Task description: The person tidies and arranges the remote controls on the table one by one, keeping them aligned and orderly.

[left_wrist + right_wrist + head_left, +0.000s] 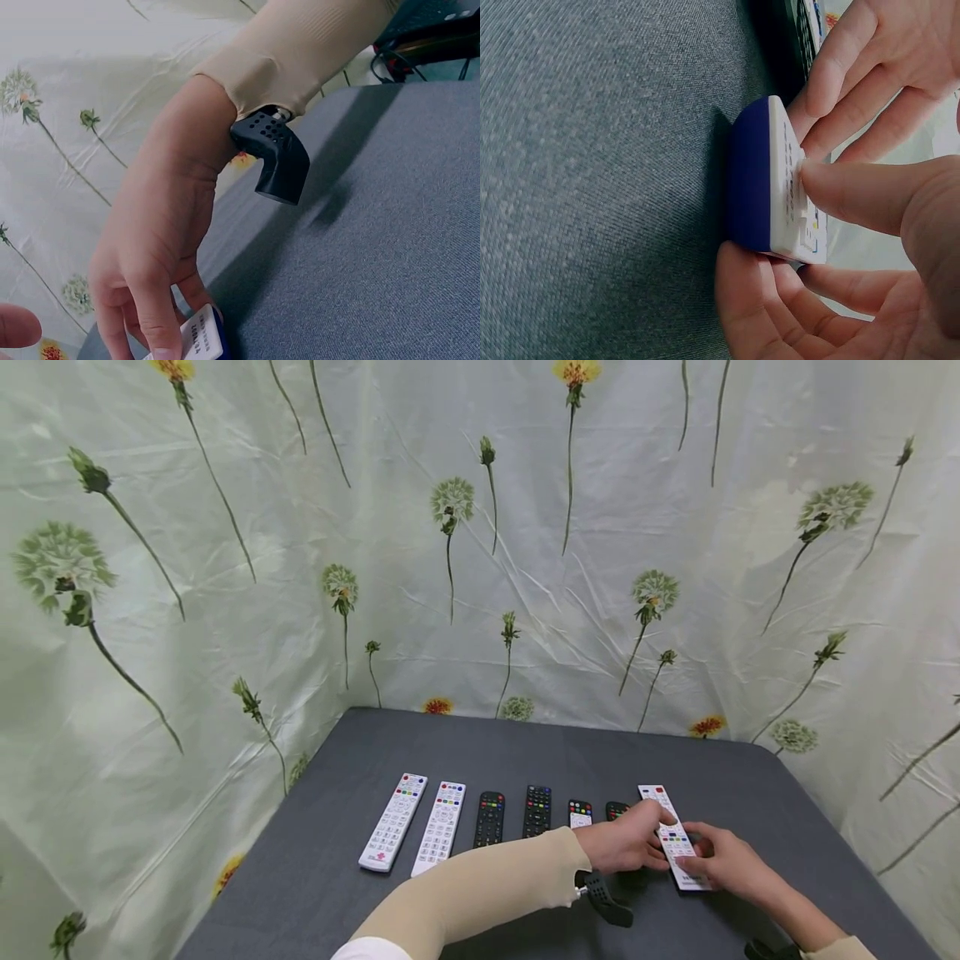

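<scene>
A white remote control with a blue underside lies aslant at the right of the row. My right hand grips its near end, the thumb on the button face and the fingers curled at its side, as the right wrist view shows. The left hand is at the remote's left edge, its fingers loosely extended and the tips close to its side. From the left wrist, the right hand holds the remote's printed end.
To the left are two white remotes, two black remotes and two smaller ones, the last partly behind the left hand. A grey cloth-covered table meets a flowered curtain. Each wrist carries a black camera mount.
</scene>
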Action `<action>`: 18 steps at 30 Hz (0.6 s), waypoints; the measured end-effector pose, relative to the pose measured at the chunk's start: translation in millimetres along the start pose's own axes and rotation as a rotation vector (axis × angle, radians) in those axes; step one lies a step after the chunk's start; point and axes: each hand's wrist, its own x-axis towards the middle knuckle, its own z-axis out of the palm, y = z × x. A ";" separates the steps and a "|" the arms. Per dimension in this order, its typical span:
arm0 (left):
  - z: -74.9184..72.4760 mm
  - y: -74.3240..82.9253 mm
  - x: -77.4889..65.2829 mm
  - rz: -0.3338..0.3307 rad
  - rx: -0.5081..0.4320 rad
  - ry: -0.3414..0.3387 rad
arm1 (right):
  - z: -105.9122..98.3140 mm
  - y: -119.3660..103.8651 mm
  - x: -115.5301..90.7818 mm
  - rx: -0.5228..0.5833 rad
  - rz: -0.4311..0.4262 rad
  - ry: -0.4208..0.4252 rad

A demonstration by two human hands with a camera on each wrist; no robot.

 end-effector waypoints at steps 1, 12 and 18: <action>-0.4 -0.2 0.3 -0.002 0.000 -0.001 | -0.3 -0.2 -0.2 0.003 0.003 -0.005; -1.7 -1.3 -1.5 -0.035 -0.008 -0.026 | 3.4 2.9 -1.5 0.004 0.050 0.002; -4.4 0.4 -3.1 -0.027 -0.018 -0.047 | 1.6 1.3 -0.1 0.002 0.017 0.014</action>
